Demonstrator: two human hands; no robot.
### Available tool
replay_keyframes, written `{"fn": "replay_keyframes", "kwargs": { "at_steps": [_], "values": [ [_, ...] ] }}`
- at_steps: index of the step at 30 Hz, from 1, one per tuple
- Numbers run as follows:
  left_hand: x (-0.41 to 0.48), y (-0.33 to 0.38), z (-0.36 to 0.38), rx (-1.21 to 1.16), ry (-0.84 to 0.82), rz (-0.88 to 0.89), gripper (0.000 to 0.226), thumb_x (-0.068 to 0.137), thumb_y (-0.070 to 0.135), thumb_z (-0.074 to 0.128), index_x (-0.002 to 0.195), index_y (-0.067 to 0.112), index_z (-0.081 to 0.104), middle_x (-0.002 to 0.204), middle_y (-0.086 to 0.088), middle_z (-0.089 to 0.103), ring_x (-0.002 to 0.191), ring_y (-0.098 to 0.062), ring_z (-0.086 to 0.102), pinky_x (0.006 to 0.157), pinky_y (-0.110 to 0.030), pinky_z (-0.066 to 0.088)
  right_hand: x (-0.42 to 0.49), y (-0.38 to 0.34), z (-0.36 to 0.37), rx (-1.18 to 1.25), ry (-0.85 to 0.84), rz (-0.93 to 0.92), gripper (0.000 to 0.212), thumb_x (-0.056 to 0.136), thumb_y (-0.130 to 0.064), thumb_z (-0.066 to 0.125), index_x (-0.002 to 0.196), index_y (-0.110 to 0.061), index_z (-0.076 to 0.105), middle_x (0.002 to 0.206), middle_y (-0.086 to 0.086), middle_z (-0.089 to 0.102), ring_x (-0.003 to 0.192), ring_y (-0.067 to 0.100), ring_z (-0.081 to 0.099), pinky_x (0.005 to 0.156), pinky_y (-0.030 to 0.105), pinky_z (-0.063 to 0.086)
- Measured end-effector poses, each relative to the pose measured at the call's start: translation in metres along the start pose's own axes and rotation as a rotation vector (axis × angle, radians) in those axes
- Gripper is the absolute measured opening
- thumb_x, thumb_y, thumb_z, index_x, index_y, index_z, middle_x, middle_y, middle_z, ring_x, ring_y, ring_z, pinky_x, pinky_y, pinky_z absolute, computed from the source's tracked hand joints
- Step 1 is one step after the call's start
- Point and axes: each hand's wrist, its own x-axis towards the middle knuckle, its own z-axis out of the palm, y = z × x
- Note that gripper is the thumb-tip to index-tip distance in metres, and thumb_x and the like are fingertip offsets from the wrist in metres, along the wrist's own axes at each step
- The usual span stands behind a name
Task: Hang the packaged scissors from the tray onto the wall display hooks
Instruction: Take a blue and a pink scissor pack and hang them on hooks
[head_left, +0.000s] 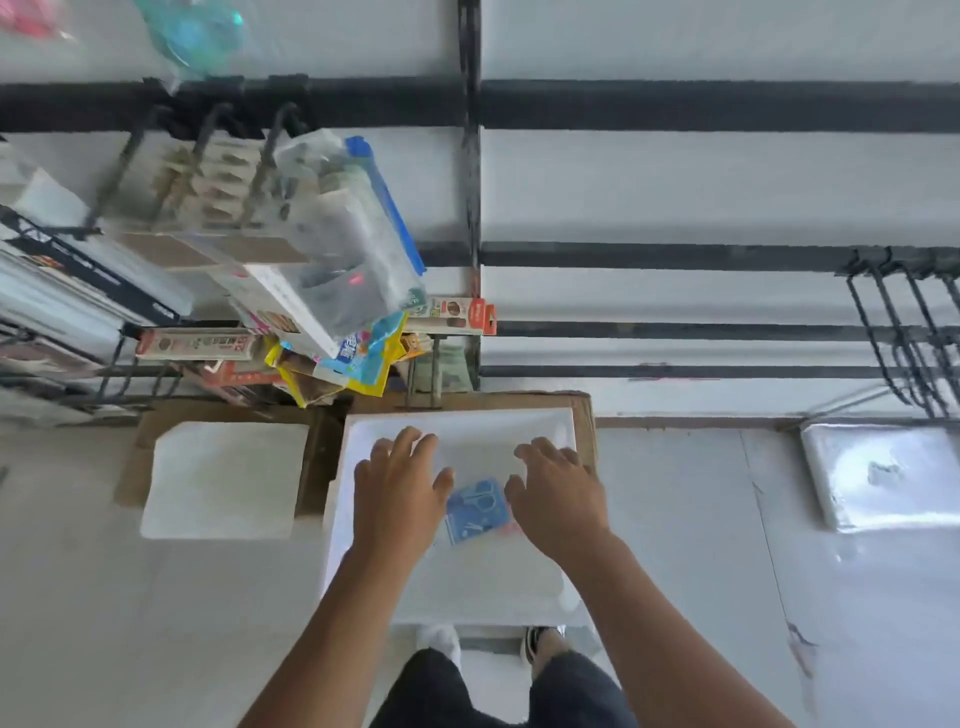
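My two hands hovered over the shallow white plastic tray (540, 571) that sat on a flattened brown cardboard sheet (584, 415) on the floor, and the one blue-carded pack of scissors (475, 512) lay flat in the tray between them. My left hand (400, 488) was spread palm-down just to the left of the pack, its thumb near the card's upper edge; my right hand (558, 493) was spread the same way on the other side, its thumb near the top right corner. Each grip was apart and empty — nothing was pinched yet, and I could not tell whether any finger actually touched the card. To do the pickup well, I judged I should slide a thumb under one long edge, since a flat card on a smooth tray gives little to catch, then pinch it near the top so the hang hole stays clear. The black wire display hooks (904, 332) on the white slatted wall (675, 192) to the right looked bare, well apart from the tray — a likely place for it, while the hooks at left were crowded with other packaged goods (332, 249).
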Motion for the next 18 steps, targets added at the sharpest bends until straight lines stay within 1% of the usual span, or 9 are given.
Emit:
{"fn": "replay_keyframes", "kwargs": {
  "at_steps": [5,8,9,11,13,15,16,17,18],
  "values": [
    [0.003,-0.009,0.053,-0.030,-0.140,-0.013,0.043,0.091,0.040,0.063,0.126,0.015,0.063,0.129,-0.007,0.066,0.113,-0.031,0.061,0.084,-0.041,0.050,0.016,0.015,0.051,-0.020,-0.136,0.022,0.038,0.098,-0.024,0.041,0.133,-0.020,0.054,0.135,0.001,0.057,0.118,0.024,0.057,0.097,0.040,0.047],
    [0.003,-0.017,0.083,-0.063,-0.198,0.005,0.042,0.091,0.039,0.064,0.125,0.014,0.062,0.121,-0.008,0.069,0.106,-0.030,0.064,0.082,-0.040,0.052,0.022,0.020,0.081,-0.002,-0.170,0.080,0.043,0.099,-0.025,0.043,0.141,-0.018,0.049,0.146,0.003,0.052,0.123,0.026,0.056,0.100,0.041,0.046],
    [0.001,-0.020,0.092,-0.071,-0.218,-0.008,0.043,0.092,0.038,0.062,0.127,0.014,0.061,0.120,-0.008,0.069,0.105,-0.029,0.064,0.082,-0.039,0.052,0.024,0.021,0.089,0.009,-0.177,0.099,0.045,0.099,-0.025,0.044,0.143,-0.018,0.047,0.149,0.002,0.050,0.125,0.027,0.055,0.101,0.040,0.046],
    [-0.003,-0.021,0.107,-0.106,-0.276,-0.079,0.042,0.094,0.036,0.058,0.131,0.016,0.058,0.121,-0.008,0.068,0.106,-0.030,0.064,0.082,-0.039,0.051,0.027,0.022,0.104,0.018,-0.184,0.128,0.045,0.099,-0.023,0.045,0.144,-0.019,0.046,0.148,0.000,0.051,0.125,0.026,0.054,0.101,0.039,0.044],
    [-0.006,-0.017,0.119,-0.190,-0.335,-0.218,0.038,0.095,0.033,0.056,0.130,0.017,0.056,0.121,-0.008,0.067,0.108,-0.032,0.063,0.079,-0.037,0.048,0.031,0.023,0.117,0.002,-0.193,0.148,0.046,0.099,-0.020,0.045,0.145,-0.019,0.045,0.148,0.001,0.050,0.125,0.026,0.053,0.100,0.037,0.043],
    [-0.005,-0.012,0.134,-0.340,-0.397,-0.439,0.035,0.093,0.033,0.054,0.124,0.016,0.055,0.115,-0.009,0.069,0.103,-0.035,0.065,0.074,-0.033,0.046,0.036,0.026,0.127,-0.026,-0.190,0.156,0.046,0.099,-0.019,0.045,0.144,-0.019,0.045,0.149,0.002,0.049,0.127,0.028,0.051,0.100,0.037,0.042],
    [-0.001,-0.009,0.139,-0.477,-0.454,-0.605,0.035,0.092,0.035,0.053,0.119,0.014,0.055,0.107,-0.009,0.070,0.095,-0.035,0.068,0.073,-0.033,0.048,0.038,0.028,0.131,-0.029,-0.185,0.160,0.045,0.098,-0.019,0.045,0.143,-0.019,0.047,0.148,0.003,0.050,0.126,0.028,0.052,0.099,0.038,0.042],
    [0.002,-0.007,0.147,-0.677,-0.504,-0.800,0.034,0.091,0.037,0.053,0.113,0.011,0.056,0.099,-0.010,0.070,0.083,-0.034,0.069,0.070,-0.034,0.052,0.040,0.029,0.134,-0.026,-0.180,0.163,0.044,0.098,-0.018,0.045,0.142,-0.020,0.048,0.146,0.002,0.052,0.124,0.028,0.052,0.099,0.038,0.043],
    [0.005,-0.002,0.148,-0.886,-0.578,-1.002,0.034,0.091,0.040,0.053,0.106,0.010,0.058,0.090,-0.011,0.068,0.071,-0.032,0.066,0.064,-0.034,0.054,0.041,0.031,0.136,-0.023,-0.174,0.163,0.044,0.098,-0.018,0.045,0.141,-0.020,0.049,0.144,0.001,0.053,0.123,0.027,0.053,0.098,0.038,0.043]
  ]
}}
